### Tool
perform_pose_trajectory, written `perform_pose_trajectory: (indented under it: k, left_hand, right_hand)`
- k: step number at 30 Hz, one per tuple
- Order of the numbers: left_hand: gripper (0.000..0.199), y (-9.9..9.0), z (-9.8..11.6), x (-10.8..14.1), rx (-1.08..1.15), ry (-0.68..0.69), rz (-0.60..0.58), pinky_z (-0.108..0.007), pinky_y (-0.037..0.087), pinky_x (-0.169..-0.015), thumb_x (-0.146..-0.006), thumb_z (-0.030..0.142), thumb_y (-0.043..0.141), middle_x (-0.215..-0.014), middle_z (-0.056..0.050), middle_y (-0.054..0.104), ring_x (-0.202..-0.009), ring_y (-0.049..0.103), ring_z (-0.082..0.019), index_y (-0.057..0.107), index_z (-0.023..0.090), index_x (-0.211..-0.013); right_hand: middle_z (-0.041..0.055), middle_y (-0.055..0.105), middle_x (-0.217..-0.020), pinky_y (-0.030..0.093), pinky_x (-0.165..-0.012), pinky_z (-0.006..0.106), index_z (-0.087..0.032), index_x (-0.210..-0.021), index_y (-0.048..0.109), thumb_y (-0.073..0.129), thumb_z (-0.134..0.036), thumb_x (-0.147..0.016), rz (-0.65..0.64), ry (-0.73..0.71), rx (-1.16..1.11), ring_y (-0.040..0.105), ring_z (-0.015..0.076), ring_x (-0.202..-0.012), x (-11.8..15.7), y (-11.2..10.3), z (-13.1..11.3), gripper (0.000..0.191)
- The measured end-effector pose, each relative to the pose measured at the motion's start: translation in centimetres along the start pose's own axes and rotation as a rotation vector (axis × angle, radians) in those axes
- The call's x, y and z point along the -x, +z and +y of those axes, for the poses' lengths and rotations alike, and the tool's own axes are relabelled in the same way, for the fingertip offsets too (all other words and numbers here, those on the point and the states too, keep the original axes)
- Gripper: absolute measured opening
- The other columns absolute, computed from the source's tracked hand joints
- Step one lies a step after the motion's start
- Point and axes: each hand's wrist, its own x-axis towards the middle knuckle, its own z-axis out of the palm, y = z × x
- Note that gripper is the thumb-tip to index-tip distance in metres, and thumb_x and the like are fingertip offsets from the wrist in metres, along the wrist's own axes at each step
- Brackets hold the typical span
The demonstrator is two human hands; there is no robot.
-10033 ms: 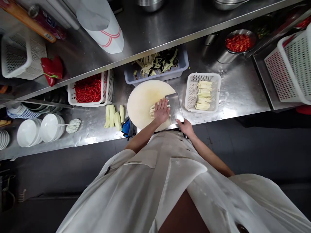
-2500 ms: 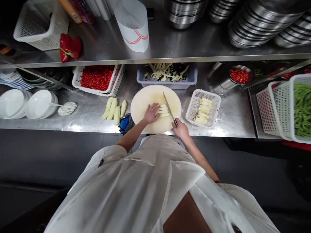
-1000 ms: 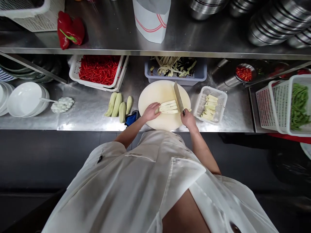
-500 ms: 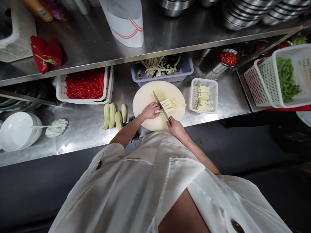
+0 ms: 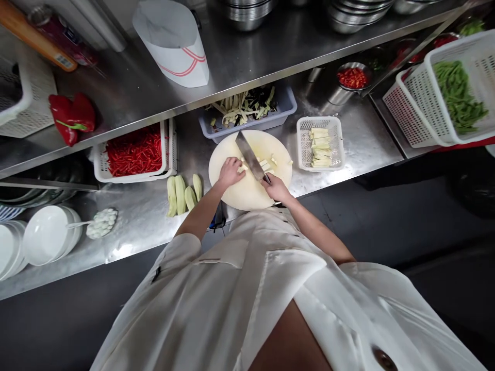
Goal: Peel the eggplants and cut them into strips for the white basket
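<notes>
A wide-bladed knife [image 5: 249, 155] is gripped by its dark handle in my right hand [image 5: 277, 188], its blade slanting up and left with the flat side showing. Pale cut pieces [image 5: 265, 166] lie on the round cutting board [image 5: 247, 198], partly hidden by the blade. My left hand [image 5: 231, 172] is on the board left of the blade, fingers curled at the end of a pale piece; how firmly they hold it I cannot make out. Several peeled pale green vegetables [image 5: 180, 194] lie left of the board. A white basket [image 5: 339, 144] with cut sticks stands on its right.
Behind the board is a blue tray [image 5: 286, 106] of peelings. Red chillies fill a basket [image 5: 133, 154] at the left. White bowls [image 5: 46, 234] stand far left, green beans [image 5: 460, 95] in a basket far right. A metal shelf [image 5: 240, 67] overhangs the counter's back.
The knife blade has tipped over to show its broad side, off the cut pieces' edge. My left hand has shifted slightly left of the pieces. The whole view has turned a little.
</notes>
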Motion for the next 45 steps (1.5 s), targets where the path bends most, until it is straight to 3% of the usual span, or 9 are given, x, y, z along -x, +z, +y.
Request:
perform_pose_trajectory:
  k: [5, 9, 12, 16, 24, 29, 35, 41, 45]
  left_hand:
    - [0.03, -1.7, -1.7, -2.4, -0.043, -0.174, 0.123, -0.057, 0.048, -0.116, -0.095, 0.033, 0.067, -0.129, -0.018, 0.065, -0.133, 0.055, -0.04, 0.068, 0.019, -0.121]
    - [0.045, 0.1, 1.3, -3.9, -0.001, -0.055, 0.027, -0.052, 0.042, -0.126, -0.1, 0.035, 0.059, -0.151, -0.019, 0.06, -0.146, 0.05, -0.037, 0.063, 0.016, -0.141]
    - [0.041, 2.2, 4.3, -4.6, -0.023, -0.097, -0.052, -0.056, 0.044, -0.122, -0.102, 0.028, 0.052, -0.144, -0.022, 0.065, -0.14, 0.056, -0.04, 0.066, 0.013, -0.138]
    - [0.04, 3.6, 7.5, -4.8, -0.012, -0.275, -0.022, -0.056, 0.047, -0.117, -0.105, 0.027, 0.046, -0.131, -0.023, 0.068, -0.132, 0.062, -0.04, 0.069, 0.012, -0.135]
    - [0.057, 5.9, 14.1, -0.9, -0.064, -0.384, 0.232, -0.065, 0.047, -0.115, -0.106, 0.052, 0.051, -0.143, -0.027, 0.059, -0.138, 0.054, -0.045, 0.051, 0.015, -0.15]
    - [0.054, 4.8, 16.2, -1.0, -0.051, -0.536, 0.369, -0.064, 0.042, -0.119, -0.108, 0.052, 0.049, -0.14, -0.027, 0.057, -0.14, 0.052, -0.042, 0.049, 0.013, -0.146]
    - [0.046, 4.0, 21.6, -11.2, 0.077, -0.334, 0.278, -0.053, 0.047, -0.119, -0.106, 0.051, 0.059, -0.136, -0.018, 0.062, -0.134, 0.057, -0.035, 0.055, 0.02, -0.141]
    - [0.044, 12.7, 26.9, -28.9, 0.332, -0.039, 0.043, -0.044, 0.05, -0.117, -0.102, 0.049, 0.07, -0.136, -0.015, 0.066, -0.132, 0.062, -0.029, 0.063, 0.022, -0.136]
    - [0.035, 18.4, 28.1, -35.3, 0.394, 0.016, -0.119, -0.044, 0.042, -0.127, -0.1, 0.034, 0.07, -0.148, -0.016, 0.063, -0.145, 0.057, -0.029, 0.069, 0.019, -0.132]
  right_hand:
    - [-0.0092, 0.044, -0.06, 0.037, -0.048, 0.028, -0.03, -0.092, 0.044, 0.067, -0.072, -0.091, -0.071, 0.183, -0.59, 0.036, 0.0126, -0.045, 9.2, -4.5, 8.5, 0.048]
    - [-0.0095, 0.043, -0.057, 0.031, -0.042, 0.027, -0.029, -0.085, 0.041, 0.078, -0.074, -0.084, -0.147, 0.423, -0.728, 0.03, 0.0095, -0.04, 17.3, -8.2, 16.7, 0.058]
    - [-0.0087, 0.046, -0.056, 0.03, -0.04, 0.026, -0.028, -0.083, 0.043, 0.081, -0.074, -0.08, -0.214, 0.538, -0.762, 0.029, 0.0084, -0.039, 19.8, -9.5, 20.1, 0.06]
    - [-0.0092, 0.047, -0.056, 0.032, -0.039, 0.026, -0.027, -0.085, 0.045, 0.081, -0.073, -0.083, -0.282, 0.513, -0.803, 0.032, 0.0084, -0.039, 17.4, -9.5, 20.5, 0.058]
    - [-0.0128, 0.045, -0.054, 0.032, -0.039, 0.024, -0.028, -0.091, 0.046, 0.084, -0.074, -0.077, -0.648, 0.341, -0.879, 0.037, 0.0098, -0.039, 6.1, -8.1, 15.3, 0.061]
    - [-0.0123, 0.051, -0.058, 0.036, -0.04, 0.022, -0.027, -0.097, 0.047, 0.086, -0.069, -0.08, -0.858, 0.18, -0.933, 0.045, 0.01, -0.042, 3.6, -10.1, 14.3, 0.06]
    - [-0.012, 0.05, -0.058, 0.035, -0.036, 0.022, -0.027, -0.093, 0.043, 0.082, -0.064, -0.087, -0.703, 0.193, -1.112, 0.041, 0.0085, -0.038, 5.9, -18.4, 18.0, 0.055]
    - [-0.0116, 0.048, -0.058, 0.033, -0.035, 0.021, -0.027, -0.088, 0.042, 0.082, -0.059, -0.088, -0.287, 0.245, -1.223, 0.032, 0.0063, -0.038, 5.2, -26.4, 22.0, 0.052]
    - [-0.0116, 0.047, -0.058, 0.032, -0.036, 0.021, -0.027, -0.088, 0.043, 0.086, -0.057, -0.083, -0.068, 0.331, -1.228, 0.032, 0.0064, -0.04, 7.2, -28.8, 24.8, 0.053]
